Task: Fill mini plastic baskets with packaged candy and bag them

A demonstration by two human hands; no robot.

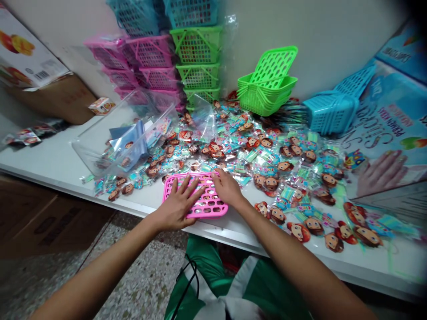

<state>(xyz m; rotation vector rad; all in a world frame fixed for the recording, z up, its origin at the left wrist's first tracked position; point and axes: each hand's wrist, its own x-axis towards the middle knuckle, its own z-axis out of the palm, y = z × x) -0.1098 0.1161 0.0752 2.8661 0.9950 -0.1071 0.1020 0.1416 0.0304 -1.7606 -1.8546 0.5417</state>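
A pink slotted plastic lid (208, 204) lies at the table's front edge, with printed packets showing through its holes. My left hand (178, 204) rests flat on its left half, fingers spread. At the lid's upper right corner, my right hand (228, 189) has its fingers closed on the rim. What sits beneath the lid is mostly hidden. Just behind and to the right spread many clear packets (270, 182) with cartoon-head pieces and striped green-and-blue items.
Pink baskets (155, 55) and green baskets (198, 49) are stacked against the wall. Loose green baskets (263, 95) and blue baskets (330, 111) stand behind the packets. A clear plastic bin (90, 153) holds packets at left. Printed cartons (393, 133) border the right side.
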